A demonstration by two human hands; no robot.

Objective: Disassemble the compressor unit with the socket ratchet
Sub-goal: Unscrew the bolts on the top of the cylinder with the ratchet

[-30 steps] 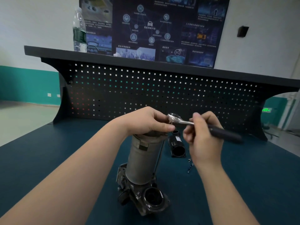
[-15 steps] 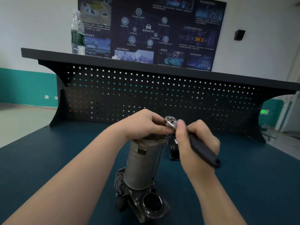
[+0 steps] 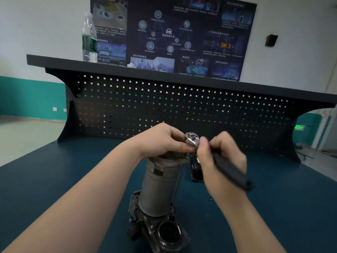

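two hands on the job. the compressor (image 3: pixel 160 189) stands upright on the bench (image 3: pixel 54 176), your landmark here. your left hand (image 3: pixel 160 141) curls over its top end, fingers pressed round the cap, likely to steady it. your right hand (image 3: pixel 222 157) is wrapped tight on the ratchet (image 3: pixel 191 138) handle, head just above that top end beside your left fingertips, probably seated on a bolt. a black cylinder (image 3: pixel 197 170) lies behind the compressor.

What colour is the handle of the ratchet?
Black, with a silver head; the ratchet handle shows in the head view.
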